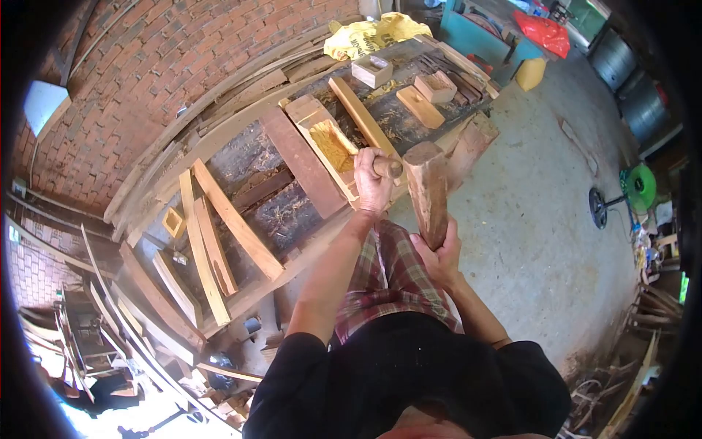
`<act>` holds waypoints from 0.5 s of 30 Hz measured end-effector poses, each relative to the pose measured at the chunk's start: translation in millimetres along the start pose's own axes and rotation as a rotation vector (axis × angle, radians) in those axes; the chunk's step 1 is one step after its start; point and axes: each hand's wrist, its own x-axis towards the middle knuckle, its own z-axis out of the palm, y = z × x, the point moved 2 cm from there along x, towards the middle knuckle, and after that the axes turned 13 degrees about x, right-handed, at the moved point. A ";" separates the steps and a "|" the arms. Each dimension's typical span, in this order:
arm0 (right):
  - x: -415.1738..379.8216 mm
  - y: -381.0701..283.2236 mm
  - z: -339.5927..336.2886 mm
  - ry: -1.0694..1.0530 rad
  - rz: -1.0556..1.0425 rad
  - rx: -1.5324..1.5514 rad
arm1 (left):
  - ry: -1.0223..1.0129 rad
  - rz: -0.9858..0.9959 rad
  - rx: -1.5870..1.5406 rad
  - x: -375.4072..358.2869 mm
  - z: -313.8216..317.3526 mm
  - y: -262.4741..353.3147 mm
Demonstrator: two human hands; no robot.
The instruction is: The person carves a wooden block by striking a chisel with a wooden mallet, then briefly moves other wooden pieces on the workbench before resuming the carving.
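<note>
My left hand (373, 181) is wrapped round a chisel, whose round wooden handle (392, 168) sticks out to the right of the fist. Its blade is hidden behind the hand. Right beside the fist lies a wooden block (307, 113) with a roughly carved yellow hollow (335, 148), set across the workbench. My right hand (441, 256) grips the lower end of a thick wooden mallet (426, 179). The mallet stands up in front of my lap, its broad head close to the end of the chisel handle.
Long wooden strips (234, 219) lie on the bench's left part, and a dark reddish board (303, 161) beside the block. Farther right are a pale wooden box (372, 72), a shallow carved piece (420, 107) and scattered shavings. A yellow sack (376, 35) rests at the back.
</note>
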 end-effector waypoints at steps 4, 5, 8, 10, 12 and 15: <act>-5.7 14.1 -9.5 0.156 -0.264 0.117 | 0.014 -0.047 0.007 0.0 8.7 -8.2; -6.0 31.3 -7.7 0.117 -0.267 0.103 | 0.039 -0.033 0.037 0.9 9.6 -7.3; 8.7 21.9 8.5 0.015 0.051 -0.095 | 0.077 -0.044 0.038 0.6 12.7 -9.0; 10.4 26.6 11.5 -0.009 0.125 -0.029 | 0.120 -0.025 -0.019 -0.1 16.3 -7.6; 2.2 35.4 6.8 0.001 -0.008 -0.058 | 0.165 -0.067 0.004 -1.9 14.2 -5.2; -3.0 58.5 -2.1 0.173 -0.408 0.102 | 0.157 -0.093 -0.011 -9.4 20.6 -9.4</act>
